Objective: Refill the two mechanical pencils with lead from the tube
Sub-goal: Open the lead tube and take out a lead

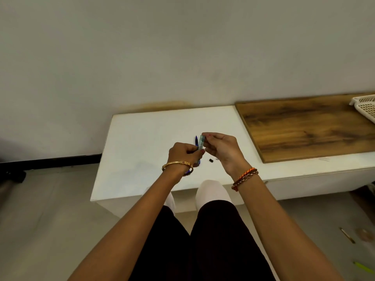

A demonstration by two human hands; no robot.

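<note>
My left hand [183, 154] grips a clear greenish lead tube [201, 142] that stands upright between both hands over the white table [142, 151]. A blue mechanical pencil [196, 140] shows just behind the tube, and a blue shaft pokes out below my left wrist; whether my left hand holds it I cannot tell. My right hand [222, 149] pinches the tube's top with thumb and forefinger. A small black cap [211, 160] lies on the table below my right hand. A second pencil is not plainly visible.
A wooden board [304, 128] lies on the table's right part, with a white plastic basket [365, 107] at its far right corner. The wall runs behind the table. My knees sit under the front edge. Small items lie on the floor at right.
</note>
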